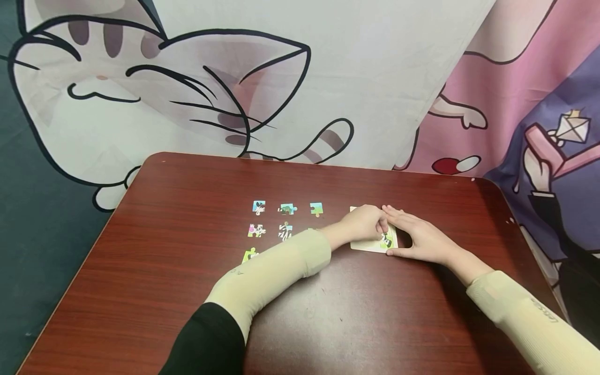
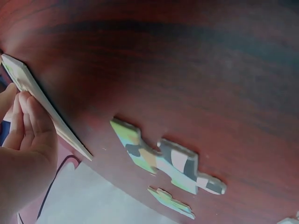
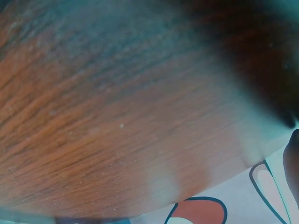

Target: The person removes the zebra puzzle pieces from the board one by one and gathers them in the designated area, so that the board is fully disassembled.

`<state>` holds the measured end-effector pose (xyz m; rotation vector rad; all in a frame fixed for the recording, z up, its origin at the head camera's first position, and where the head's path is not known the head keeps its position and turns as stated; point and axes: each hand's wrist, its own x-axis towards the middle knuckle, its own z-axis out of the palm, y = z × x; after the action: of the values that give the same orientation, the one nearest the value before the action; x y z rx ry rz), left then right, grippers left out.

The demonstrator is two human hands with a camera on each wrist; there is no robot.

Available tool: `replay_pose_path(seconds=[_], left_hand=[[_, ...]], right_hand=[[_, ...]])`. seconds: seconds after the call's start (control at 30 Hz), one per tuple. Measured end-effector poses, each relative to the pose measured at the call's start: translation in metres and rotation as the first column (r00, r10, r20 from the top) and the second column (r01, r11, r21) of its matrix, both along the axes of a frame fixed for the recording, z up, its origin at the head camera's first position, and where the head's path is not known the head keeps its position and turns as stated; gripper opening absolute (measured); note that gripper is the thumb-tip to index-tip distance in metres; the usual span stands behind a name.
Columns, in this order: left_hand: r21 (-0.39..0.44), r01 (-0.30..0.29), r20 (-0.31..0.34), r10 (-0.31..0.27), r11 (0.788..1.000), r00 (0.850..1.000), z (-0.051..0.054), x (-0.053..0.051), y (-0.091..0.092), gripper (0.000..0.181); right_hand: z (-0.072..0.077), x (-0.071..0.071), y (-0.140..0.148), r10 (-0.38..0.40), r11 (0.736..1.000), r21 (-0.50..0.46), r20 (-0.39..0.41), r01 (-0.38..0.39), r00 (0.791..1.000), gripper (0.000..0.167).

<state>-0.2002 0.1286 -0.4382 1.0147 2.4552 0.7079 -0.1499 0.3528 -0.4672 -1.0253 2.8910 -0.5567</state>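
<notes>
My left hand point(image 1: 365, 223) is over a pale jigsaw puzzle board point(image 1: 367, 246), its fingers curled down onto the board's face. Whether a piece is between its fingertips is hidden. In the left wrist view, thumb and fingers of the left hand point(image 2: 30, 128) meet at the board point(image 2: 60, 123). My right hand point(image 1: 424, 239) rests against the board's right side, fingers straight at the far corner and thumb at the near one. A black-and-white figure on green point(image 1: 386, 240) shows on the board between the hands.
Loose jigsaw pieces lie in rough rows left of the board, including a blue-green piece point(image 1: 316, 209) and a pink-and-white piece point(image 1: 256, 230). My left forearm covers part of them; the left wrist view shows another piece point(image 2: 180, 163). A printed curtain point(image 1: 365, 78) hangs behind the brown table point(image 1: 187, 208).
</notes>
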Motion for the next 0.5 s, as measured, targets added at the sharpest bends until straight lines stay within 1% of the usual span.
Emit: replay_pose_path(seconds=[0.2, 0.33, 0.5], left_hand=[[-0.027, -0.007, -0.02, 0.006, 1.0, 1.0, 0.0007, 0.0016, 0.0012, 0.014], [-0.037, -0.012, -0.032, 0.011, 0.999, 0.999, -0.0013, 0.0015, 0.0023, 0.013], [-0.045, -0.01, -0.043, 0.008, 0.999, 0.999, -0.0047, 0.0008, 0.0041, 0.013]], right_hand=[[-0.0005, -0.0015, 0.0007, 0.002, 1.0, 0.01, 0.005, -0.002, 1.0, 0.096], [-0.0006, -0.0012, 0.001, 0.005, 1.0, 0.021, -0.001, -0.005, 1.0, 0.097], [-0.0012, -0.0015, 0.0006, 0.012, 1.0, 0.014, -0.009, -0.011, 1.0, 0.096]])
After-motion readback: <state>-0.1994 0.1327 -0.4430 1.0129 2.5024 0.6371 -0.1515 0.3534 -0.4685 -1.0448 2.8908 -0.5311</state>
